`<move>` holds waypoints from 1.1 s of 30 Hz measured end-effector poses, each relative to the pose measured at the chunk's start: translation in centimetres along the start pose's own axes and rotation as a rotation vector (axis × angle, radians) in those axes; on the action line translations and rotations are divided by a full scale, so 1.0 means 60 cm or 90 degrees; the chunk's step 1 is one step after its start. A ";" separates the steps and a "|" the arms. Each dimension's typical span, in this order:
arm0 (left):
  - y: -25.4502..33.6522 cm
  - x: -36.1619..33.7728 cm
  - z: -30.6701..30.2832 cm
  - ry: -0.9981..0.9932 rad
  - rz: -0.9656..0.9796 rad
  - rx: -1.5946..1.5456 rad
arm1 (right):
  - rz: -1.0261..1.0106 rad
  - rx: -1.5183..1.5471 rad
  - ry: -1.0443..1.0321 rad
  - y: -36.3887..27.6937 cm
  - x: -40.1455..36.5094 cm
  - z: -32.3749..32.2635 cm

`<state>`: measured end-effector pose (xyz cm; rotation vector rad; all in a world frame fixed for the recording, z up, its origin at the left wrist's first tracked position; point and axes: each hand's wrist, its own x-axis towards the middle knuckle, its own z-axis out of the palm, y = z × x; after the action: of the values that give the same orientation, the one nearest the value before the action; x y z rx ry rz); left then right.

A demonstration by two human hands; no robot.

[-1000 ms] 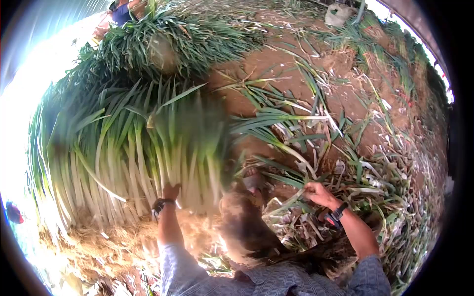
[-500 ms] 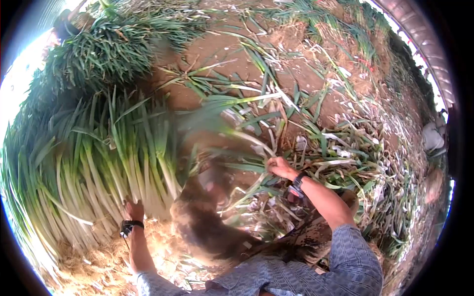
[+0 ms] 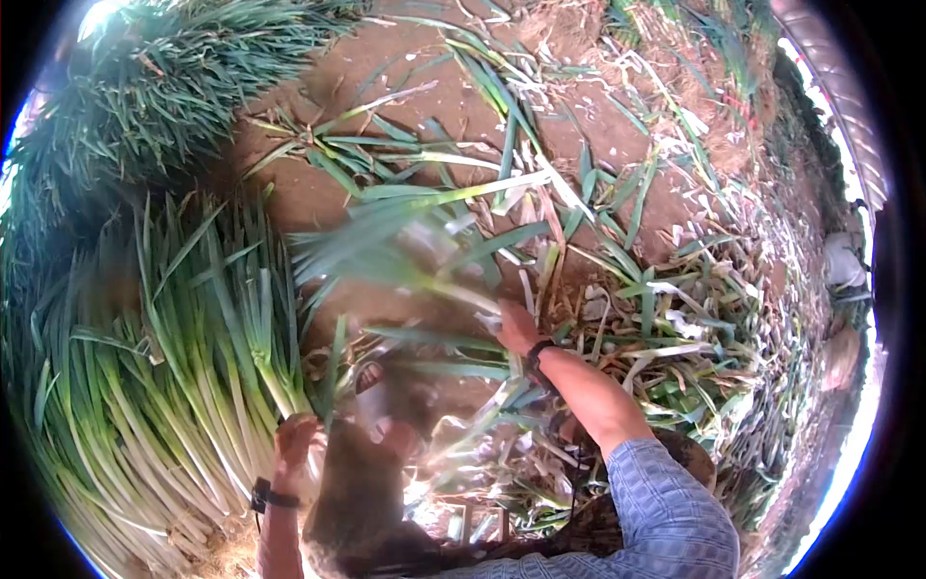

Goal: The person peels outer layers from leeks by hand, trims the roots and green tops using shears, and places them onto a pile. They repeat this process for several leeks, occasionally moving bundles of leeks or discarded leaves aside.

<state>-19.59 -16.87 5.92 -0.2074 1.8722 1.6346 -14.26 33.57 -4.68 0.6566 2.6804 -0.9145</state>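
Our right hand [image 3: 518, 328], just off the middle toward four o'clock, was closed round the pale stalk of a leek [image 3: 461, 292]. Its green leaves fanned out toward ten o'clock, blurred, above the soil [image 3: 386, 311].

Our left hand [image 3: 296, 441] was between seven and eight o'clock, at the near edge of the row [image 3: 183, 386]. Its fingers were partly curled beside the pale stalks; we could not tell whether they gripped one. The row spread from there toward nine o'clock, roots low and leaves up.

A dark band [image 3: 540, 354] circled our right wrist and a watch [image 3: 262, 495] our left; its face was too small for us to read.

Beyond the row, a heap [image 3: 164, 87] of green leaves filled ten to eleven o'clock. Loose leeks [image 3: 434, 157] lay on the soil near twelve. Trimmed scraps [image 3: 666, 328] covered the ground around three to four o'clock, and a pale bundle [image 3: 845, 262] sat at the three o'clock edge.
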 end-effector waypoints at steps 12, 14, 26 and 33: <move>0.074 0.139 0.127 0.041 -0.060 -0.171 | -0.036 -0.016 -0.127 -0.008 0.139 -0.104; 0.090 0.151 0.130 0.066 -0.068 -0.217 | -0.092 -0.030 0.005 0.020 0.217 -0.146; 0.081 0.212 0.132 0.060 -0.122 -0.143 | -0.218 -0.288 0.083 0.075 0.489 -0.131; 0.061 0.223 0.144 -0.049 -0.095 -0.187 | -0.054 -0.353 -0.277 -0.028 0.429 -0.171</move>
<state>-28.86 -4.24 1.38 -0.3922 1.5163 1.7805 -38.27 47.52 -4.94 0.1921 2.3995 -0.2517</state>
